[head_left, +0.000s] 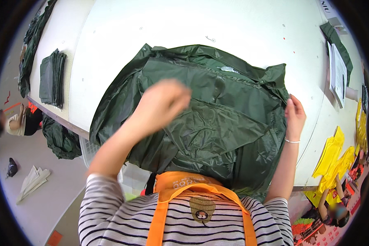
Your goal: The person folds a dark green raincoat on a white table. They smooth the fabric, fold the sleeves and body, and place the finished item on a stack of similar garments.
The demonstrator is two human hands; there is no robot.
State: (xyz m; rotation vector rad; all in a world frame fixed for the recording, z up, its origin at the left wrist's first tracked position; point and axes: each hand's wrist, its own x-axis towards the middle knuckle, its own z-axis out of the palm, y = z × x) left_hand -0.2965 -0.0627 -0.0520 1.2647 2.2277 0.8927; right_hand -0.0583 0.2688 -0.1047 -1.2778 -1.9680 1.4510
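Note:
A dark green raincoat of thin shiny cloth lies spread and creased on the white table, its near edge hanging down against my body. Along its far edge, a small white patterned patch shows inside the opening. Over the left part of the cloth hovers my left hand, smeared by motion; its fingers look curled, but I cannot make out anything in them. At the raincoat's right edge, my right hand is closed on the cloth between thumb and fingers.
A stack of folded dark green pieces sits on the table's left side. Papers lie at the right, above yellow cloth pieces. Other people work beyond the table at the lower right and far left. A white basket stands below the table edge.

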